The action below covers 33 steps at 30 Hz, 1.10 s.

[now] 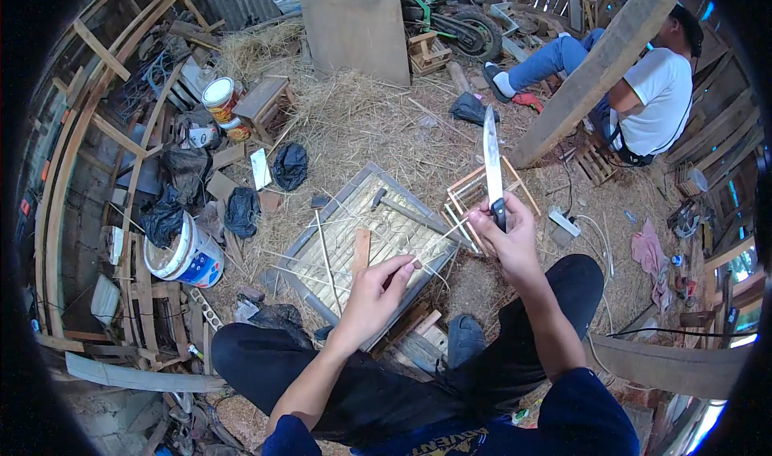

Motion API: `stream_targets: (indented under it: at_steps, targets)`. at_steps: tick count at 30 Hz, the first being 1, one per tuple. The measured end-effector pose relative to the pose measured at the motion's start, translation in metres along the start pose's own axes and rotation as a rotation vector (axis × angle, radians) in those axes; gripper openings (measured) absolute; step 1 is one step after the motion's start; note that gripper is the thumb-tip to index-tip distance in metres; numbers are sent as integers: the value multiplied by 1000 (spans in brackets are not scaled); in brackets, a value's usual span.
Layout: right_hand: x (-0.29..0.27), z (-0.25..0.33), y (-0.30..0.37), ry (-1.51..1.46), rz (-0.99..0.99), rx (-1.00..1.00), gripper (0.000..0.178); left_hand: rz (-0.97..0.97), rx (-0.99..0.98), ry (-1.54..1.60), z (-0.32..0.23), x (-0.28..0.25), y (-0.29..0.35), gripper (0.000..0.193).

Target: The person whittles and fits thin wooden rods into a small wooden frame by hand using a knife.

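Observation:
My right hand [510, 237] is closed round the black handle of a knife [493, 162], whose long blade points up and away from me. My left hand [376, 293] pinches a thin pale wooden strip [441, 246] between thumb and fingertips. That strip slants toward my right hand; whether its far end touches those fingers I cannot tell. Beneath both hands stands a low slatted table [301, 256] with a dark border. On it lie a hammer [410, 211], a short flat piece of wood [362, 249] and several loose strips [326, 251].
A small stick frame [515, 178] stands beyond my right hand. Left of the table are a white bucket [186, 255] and black plastic bags [241, 212]. A slanted post [595, 74] rises at the right, near a seated person [655, 102]. Straw covers the ground.

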State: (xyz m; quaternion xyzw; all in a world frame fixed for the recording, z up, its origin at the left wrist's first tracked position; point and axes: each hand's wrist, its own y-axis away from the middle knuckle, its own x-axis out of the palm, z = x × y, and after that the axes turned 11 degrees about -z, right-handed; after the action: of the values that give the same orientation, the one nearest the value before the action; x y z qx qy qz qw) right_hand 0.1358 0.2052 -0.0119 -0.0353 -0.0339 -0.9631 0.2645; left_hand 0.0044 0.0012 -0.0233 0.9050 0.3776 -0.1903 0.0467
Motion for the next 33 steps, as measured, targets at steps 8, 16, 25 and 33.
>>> stream_targets:
  at_steps: [8,16,25,33]
  targets:
    - [5,-6,6,438,-45,-255,18,59,-82,-45,-8,5,5,29]
    - [32,-46,10,389,0,-145,38,-78,-131,139,57,28,5,29]
    - [65,-111,33,247,232,139,47,12,-574,702,93,62,21,27]
    - [72,-140,37,468,341,29,41,-38,-602,586,121,34,27,21]
